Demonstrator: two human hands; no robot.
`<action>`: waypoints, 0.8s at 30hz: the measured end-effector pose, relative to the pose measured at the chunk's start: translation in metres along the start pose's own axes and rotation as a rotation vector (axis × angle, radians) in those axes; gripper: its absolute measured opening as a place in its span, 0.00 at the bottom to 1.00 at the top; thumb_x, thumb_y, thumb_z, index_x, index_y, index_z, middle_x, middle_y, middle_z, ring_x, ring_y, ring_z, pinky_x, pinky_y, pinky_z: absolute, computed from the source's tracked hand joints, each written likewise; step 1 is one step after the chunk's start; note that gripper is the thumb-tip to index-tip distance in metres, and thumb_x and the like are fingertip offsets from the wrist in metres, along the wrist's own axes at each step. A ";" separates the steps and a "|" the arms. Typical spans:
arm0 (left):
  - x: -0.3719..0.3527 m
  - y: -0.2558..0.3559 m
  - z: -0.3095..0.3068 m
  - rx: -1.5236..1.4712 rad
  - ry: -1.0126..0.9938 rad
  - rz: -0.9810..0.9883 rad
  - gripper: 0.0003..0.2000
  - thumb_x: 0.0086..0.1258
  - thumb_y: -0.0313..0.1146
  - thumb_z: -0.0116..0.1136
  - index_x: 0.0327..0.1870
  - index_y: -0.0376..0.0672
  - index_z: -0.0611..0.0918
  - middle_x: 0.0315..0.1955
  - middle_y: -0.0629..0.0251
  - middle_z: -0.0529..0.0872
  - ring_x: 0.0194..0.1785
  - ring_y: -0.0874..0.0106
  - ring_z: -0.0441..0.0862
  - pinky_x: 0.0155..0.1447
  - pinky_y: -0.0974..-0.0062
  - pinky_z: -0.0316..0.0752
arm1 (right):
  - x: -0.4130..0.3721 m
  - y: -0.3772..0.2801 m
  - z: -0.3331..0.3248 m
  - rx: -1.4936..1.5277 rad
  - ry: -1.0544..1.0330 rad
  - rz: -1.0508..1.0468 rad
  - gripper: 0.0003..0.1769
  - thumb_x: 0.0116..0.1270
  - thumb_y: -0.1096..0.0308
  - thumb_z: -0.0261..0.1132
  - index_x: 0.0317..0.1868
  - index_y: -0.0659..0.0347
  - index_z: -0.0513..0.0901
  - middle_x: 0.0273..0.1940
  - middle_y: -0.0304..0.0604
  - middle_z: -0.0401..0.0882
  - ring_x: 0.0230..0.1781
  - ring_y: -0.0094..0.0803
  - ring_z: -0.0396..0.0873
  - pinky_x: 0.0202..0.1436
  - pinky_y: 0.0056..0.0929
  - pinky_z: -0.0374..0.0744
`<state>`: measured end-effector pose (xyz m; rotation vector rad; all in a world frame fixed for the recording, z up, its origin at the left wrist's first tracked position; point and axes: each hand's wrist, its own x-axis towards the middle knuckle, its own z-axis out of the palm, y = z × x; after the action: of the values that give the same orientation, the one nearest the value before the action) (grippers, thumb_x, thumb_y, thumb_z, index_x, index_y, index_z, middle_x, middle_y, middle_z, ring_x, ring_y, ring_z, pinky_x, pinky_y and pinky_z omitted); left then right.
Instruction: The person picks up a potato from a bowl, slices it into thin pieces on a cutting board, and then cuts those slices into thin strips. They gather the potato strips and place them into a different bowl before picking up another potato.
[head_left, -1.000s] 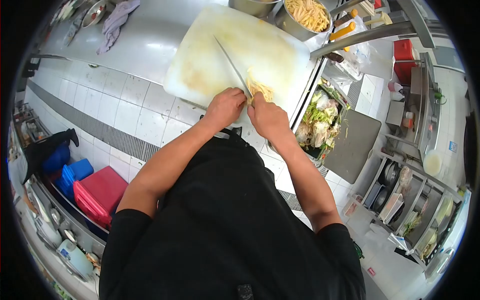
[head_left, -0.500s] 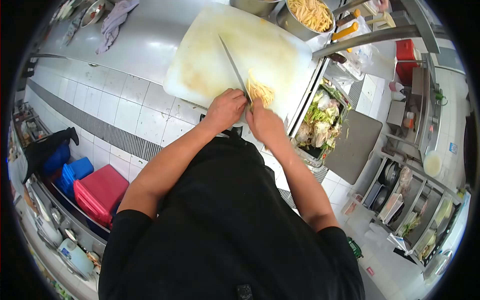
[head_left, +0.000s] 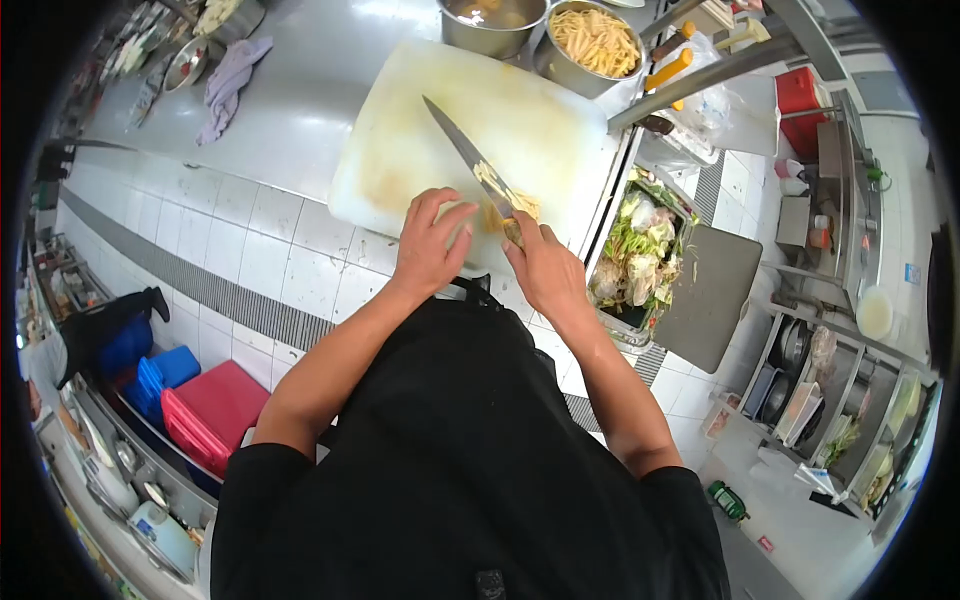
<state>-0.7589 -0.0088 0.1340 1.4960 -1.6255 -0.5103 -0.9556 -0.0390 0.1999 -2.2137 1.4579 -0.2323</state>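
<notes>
My right hand (head_left: 545, 268) grips the handle of a long kitchen knife (head_left: 455, 140), whose blade points away to the upper left over a white cutting board (head_left: 400, 110). Pale yellow cut strips (head_left: 524, 205) lie by the blade near the handle, and some cling along the blade itself. My left hand (head_left: 433, 245) is at the board's near edge, left of the knife, with fingers apart and nothing in them. Beyond the board stands a metal pot (head_left: 597, 45) full of similar pale yellow strips.
Another metal pot (head_left: 493, 25) holds liquid behind the board. A purple cloth (head_left: 232, 85) lies on the steel counter (head_left: 300, 80). To the right, a bin (head_left: 622, 335) holds vegetable scraps (head_left: 635, 250). Yellow-handled tools (head_left: 668, 70) rest by a metal rail.
My left hand has come away from the knife and strips, moving left with its fingers spreading. The blade has tilted flatter, and strips now show along it.
</notes>
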 end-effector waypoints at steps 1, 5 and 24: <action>0.007 0.014 -0.004 0.080 0.026 0.171 0.14 0.69 0.34 0.65 0.54 0.43 0.86 0.60 0.55 0.80 0.62 0.50 0.77 0.63 0.50 0.73 | -0.003 0.000 -0.007 -0.009 -0.027 0.034 0.21 0.73 0.57 0.66 0.60 0.56 0.73 0.47 0.58 0.87 0.36 0.59 0.87 0.40 0.53 0.83; 0.011 0.032 0.026 0.261 -0.198 0.278 0.23 0.75 0.51 0.59 0.65 0.50 0.83 0.77 0.54 0.65 0.78 0.45 0.60 0.78 0.32 0.50 | -0.009 0.016 -0.004 0.031 0.065 0.023 0.21 0.70 0.57 0.68 0.58 0.55 0.73 0.45 0.58 0.87 0.36 0.58 0.87 0.39 0.54 0.83; 0.022 -0.016 0.038 0.117 -0.241 0.169 0.26 0.76 0.45 0.61 0.67 0.35 0.78 0.67 0.49 0.79 0.75 0.48 0.70 0.82 0.49 0.58 | -0.119 0.074 0.014 0.174 0.080 0.385 0.25 0.71 0.58 0.70 0.67 0.48 0.80 0.46 0.57 0.88 0.46 0.59 0.86 0.49 0.46 0.83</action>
<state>-0.7782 -0.0424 0.1073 1.4069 -1.9806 -0.5242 -1.0611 0.0484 0.1662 -1.7641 1.7974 -0.3067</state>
